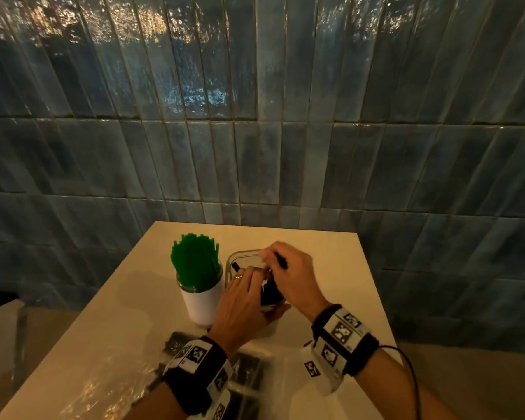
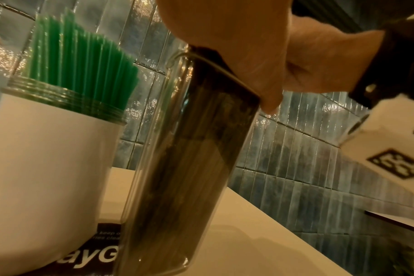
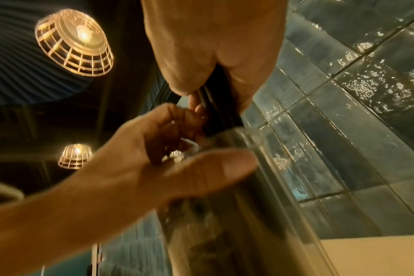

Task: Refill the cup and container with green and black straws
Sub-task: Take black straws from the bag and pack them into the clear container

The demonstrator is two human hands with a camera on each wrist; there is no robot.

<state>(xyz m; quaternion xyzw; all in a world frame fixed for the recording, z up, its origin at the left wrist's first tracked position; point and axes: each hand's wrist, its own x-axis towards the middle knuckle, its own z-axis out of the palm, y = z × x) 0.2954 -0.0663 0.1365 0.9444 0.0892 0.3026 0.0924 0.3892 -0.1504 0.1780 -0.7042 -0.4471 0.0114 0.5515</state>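
Observation:
A white cup [image 1: 199,301] packed with green straws [image 1: 194,263] stands upright on the table. Right beside it is a tall clear container [image 1: 240,258] partly filled with black straws [image 2: 196,158]. My left hand [image 1: 249,277] grips the container near its rim, thumb on the near wall [image 3: 225,168]. Over the opening, my right hand [image 1: 270,259] pinches a small bundle of black straws [image 3: 217,106], whose lower ends are inside the container [image 3: 260,186]. The left wrist view shows the cup [image 2: 47,168], its green straws [image 2: 83,63] and my right hand [image 2: 248,65] at the container's rim.
The white table [image 1: 331,268] stands against a blue tiled wall [image 1: 255,116]. A clear plastic bag with more black straws [image 1: 244,371] lies near the front edge, under my left wrist. A black printed card [image 2: 102,250] lies under the cup.

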